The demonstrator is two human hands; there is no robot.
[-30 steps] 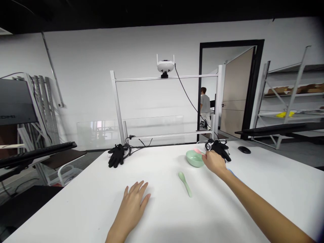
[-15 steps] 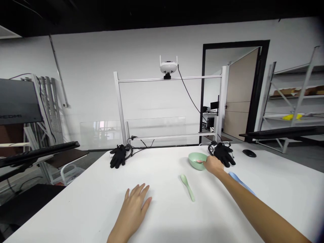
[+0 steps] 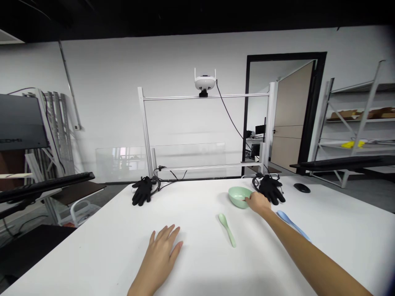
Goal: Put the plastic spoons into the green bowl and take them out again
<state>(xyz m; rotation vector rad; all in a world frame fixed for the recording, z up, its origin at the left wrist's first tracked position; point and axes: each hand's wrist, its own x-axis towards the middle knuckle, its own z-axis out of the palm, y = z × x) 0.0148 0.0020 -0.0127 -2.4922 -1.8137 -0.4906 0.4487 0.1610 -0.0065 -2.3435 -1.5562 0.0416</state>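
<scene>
A light green bowl [image 3: 237,200] stands upright near the back of the white table [image 3: 197,259]. My right hand [image 3: 258,202] is closed on its right rim, with the thumb reaching over the inside; the other fingertips are mostly hidden. In front of the bowl a pale green spoon [image 3: 227,231] lies with its head pointing away from me. A blue spoon [image 3: 293,225] lies to the right, partly behind my right forearm. My left hand [image 3: 161,250] is open at the front left, palm down over the table, fingers spread, holding nothing.
Black gloves with cables lie at the back left [image 3: 142,191] and back right [image 3: 270,189]. A black mouse [image 3: 301,188] sits at the right. A metal frame [image 3: 205,98] carrying a white device [image 3: 205,83] rises behind the table. Keyboards [image 3: 46,187] flank the table.
My right thumb sits farther over the bowl's inside, and a pinkish patch seen in the bowl before is now mostly hidden. My left hand stays open in about the same place.
</scene>
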